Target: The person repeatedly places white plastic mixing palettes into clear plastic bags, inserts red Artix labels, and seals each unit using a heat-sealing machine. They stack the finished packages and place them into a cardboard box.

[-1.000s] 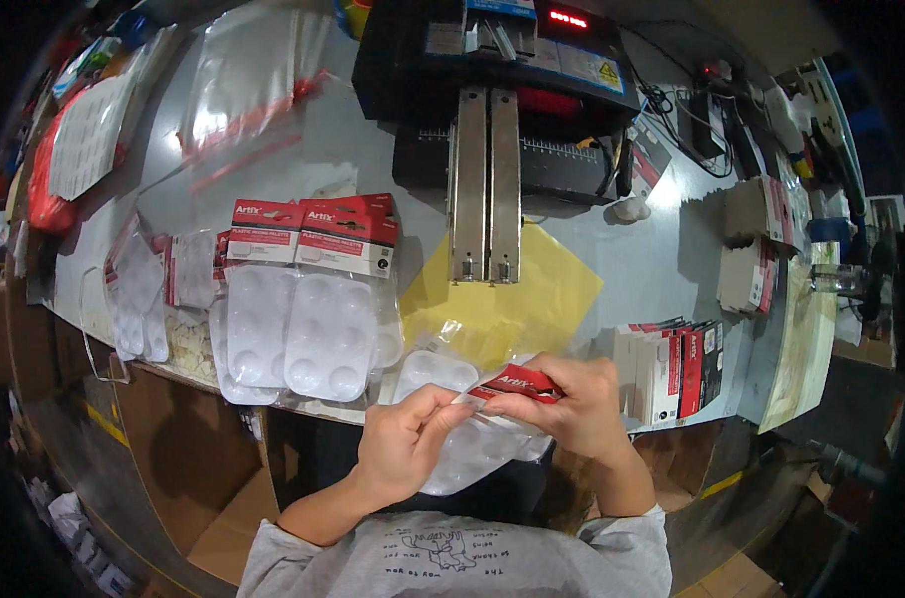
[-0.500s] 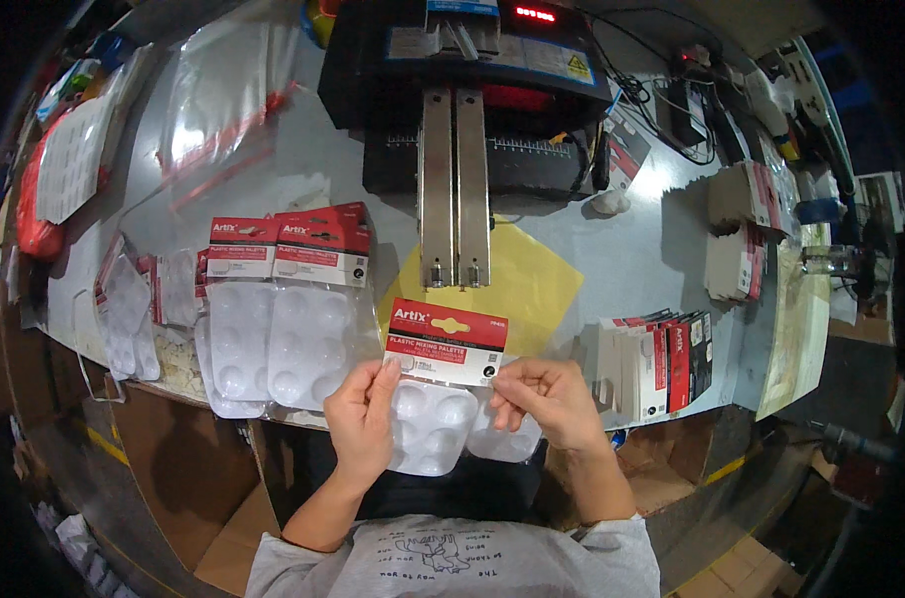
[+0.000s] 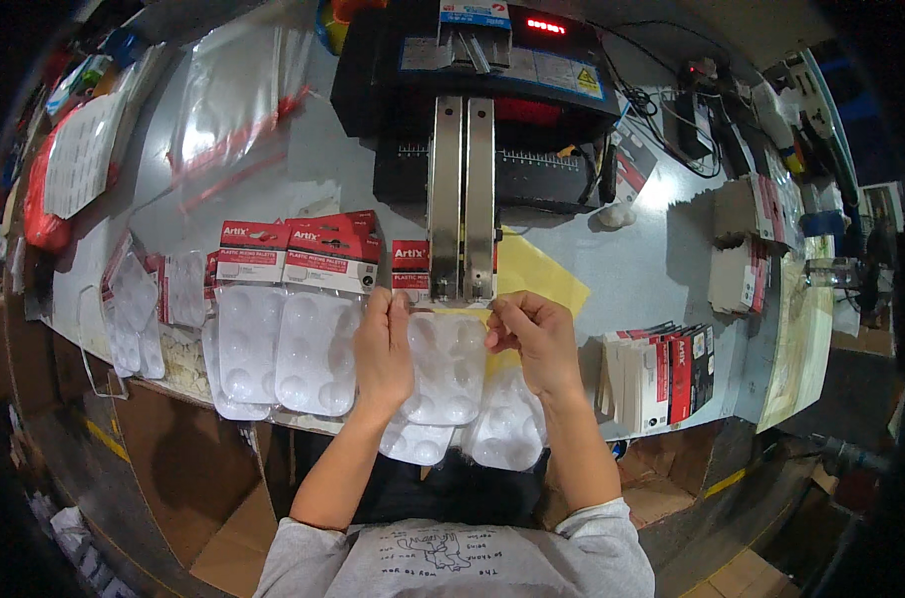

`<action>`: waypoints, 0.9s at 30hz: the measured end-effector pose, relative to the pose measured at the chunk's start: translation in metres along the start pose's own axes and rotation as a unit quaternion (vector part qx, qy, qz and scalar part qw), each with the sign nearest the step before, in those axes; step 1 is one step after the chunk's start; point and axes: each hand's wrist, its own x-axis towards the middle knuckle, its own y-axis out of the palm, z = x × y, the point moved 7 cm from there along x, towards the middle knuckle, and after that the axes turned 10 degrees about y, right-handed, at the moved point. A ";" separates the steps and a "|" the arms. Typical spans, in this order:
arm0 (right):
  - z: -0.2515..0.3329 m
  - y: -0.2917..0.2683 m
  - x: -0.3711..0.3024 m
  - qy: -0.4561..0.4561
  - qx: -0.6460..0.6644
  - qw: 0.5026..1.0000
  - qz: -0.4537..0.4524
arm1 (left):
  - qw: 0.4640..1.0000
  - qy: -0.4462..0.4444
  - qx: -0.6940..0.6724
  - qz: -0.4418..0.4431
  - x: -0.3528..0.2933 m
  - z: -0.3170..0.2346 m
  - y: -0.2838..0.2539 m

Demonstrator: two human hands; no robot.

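A white plastic paint palette (image 3: 446, 367) in a clear bag hangs from a red-and-white header card (image 3: 410, 257). The card lies beneath the ends of two long metal arms (image 3: 448, 189), which hide its middle. My left hand (image 3: 385, 354) is closed on the card's left lower edge, thumb on top. At the opposite edge, my right hand (image 3: 534, 334) pinches the card's corner with bent fingers. Two more white palettes, one at left (image 3: 413, 445) and one at right (image 3: 507, 427), lie below the held one at the table's front edge.
The metal arms reach out from a black machine (image 3: 373, 80) with a red lit display. Carded palettes (image 3: 316, 344) lie at left, beside plastic bags (image 3: 235, 100). A yellow sheet (image 3: 542, 269) sits under the arms. Stacked header cards (image 3: 657, 377) stand at right; cardboard boxes (image 3: 188, 478) are below the table.
Both hands have moved forward with the carded palette, and its card has gone from in front of the metal arms to beneath their ends. The two palettes below now show more.
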 end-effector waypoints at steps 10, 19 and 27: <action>0.066 -0.118 -0.139 -0.226 -0.586 0.604 -0.491 | 0.863 0.169 0.439 -0.183 0.005 -0.099 -0.124; 0.059 -0.126 -0.144 -0.217 -0.488 0.642 -0.550 | 0.955 0.264 0.131 0.045 -0.050 -0.061 0.073; 0.072 -0.034 -0.133 -0.319 -0.335 0.853 -0.244 | 0.953 -0.038 -0.252 0.166 -0.068 -0.076 0.003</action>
